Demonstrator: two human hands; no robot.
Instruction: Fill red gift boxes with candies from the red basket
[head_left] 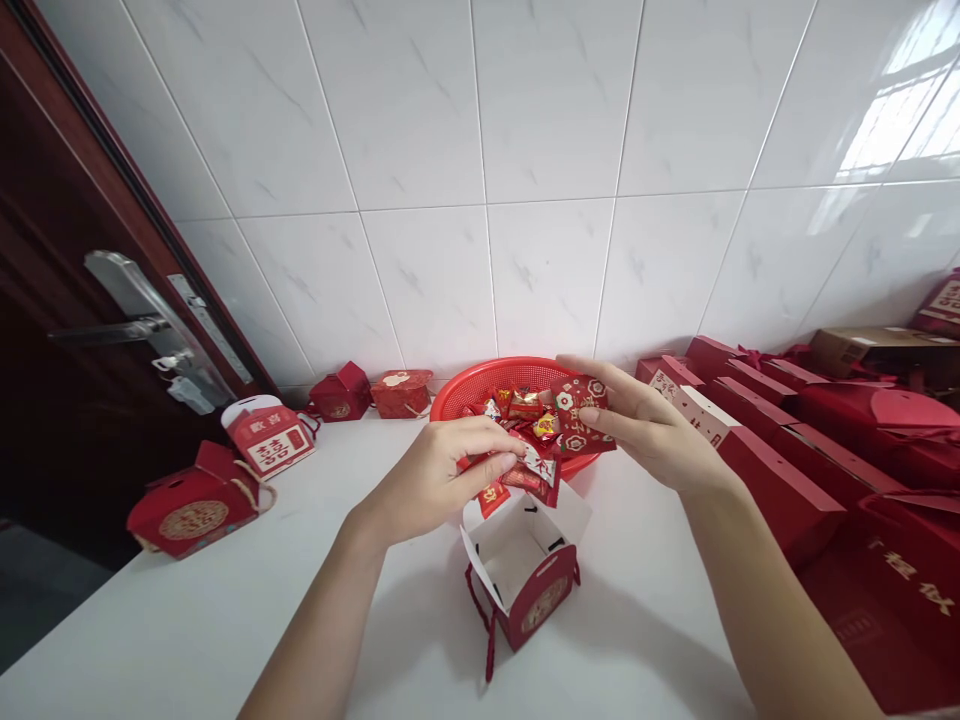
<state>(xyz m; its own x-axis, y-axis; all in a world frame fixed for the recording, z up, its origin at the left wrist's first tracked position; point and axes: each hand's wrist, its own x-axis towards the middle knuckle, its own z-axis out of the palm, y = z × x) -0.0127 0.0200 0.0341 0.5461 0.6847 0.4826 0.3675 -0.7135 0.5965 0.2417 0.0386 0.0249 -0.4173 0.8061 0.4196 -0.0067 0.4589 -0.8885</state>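
My left hand is closed on several wrapped candies in red and white wrappers, above the near rim of a red plastic basket. Pinched between the thumb and fingers of my right hand is a flat red packet with white flowers and lettering. More wrapped candies lie inside the basket. Just in front of it stands a small red gift box with its top open. Its white inside shows no contents, and a dark red cord hangs at its side.
Several closed red gift boxes stand at the left, by a dark wooden door with a metal handle. Rows of red boxes and bags crowd the right side of the white table. A tiled wall rises behind.
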